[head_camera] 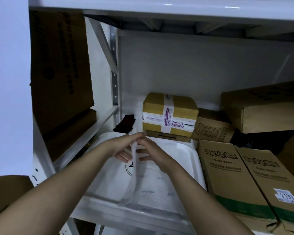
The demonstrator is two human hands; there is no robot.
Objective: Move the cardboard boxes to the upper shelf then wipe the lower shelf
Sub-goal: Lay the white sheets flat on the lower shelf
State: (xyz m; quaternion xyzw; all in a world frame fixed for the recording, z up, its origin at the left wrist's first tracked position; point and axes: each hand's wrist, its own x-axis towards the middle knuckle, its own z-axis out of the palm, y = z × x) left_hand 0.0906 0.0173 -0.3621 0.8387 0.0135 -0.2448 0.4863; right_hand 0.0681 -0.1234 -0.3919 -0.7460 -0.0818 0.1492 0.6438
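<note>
Both my hands meet above a white foam box (192, 160) on the shelf. My left hand (124, 146) and my right hand (151, 150) pinch the top of a thin white wipe (135, 160) that hangs down between them. A yellow taped cardboard box (170, 112) stands at the back of the shelf, just beyond my fingers. Two long printed cardboard boxes (231, 177) lie side by side to the right. The underside of the upper shelf (176, 16) runs across the top of the view.
A large brown carton (59, 65) leans on the left outside the shelf post (115, 82). More cardboard boxes (265, 109) are stacked at the back right. A dark cloth (126, 122) lies in the back left corner. Another carton (7, 192) sits at lower left.
</note>
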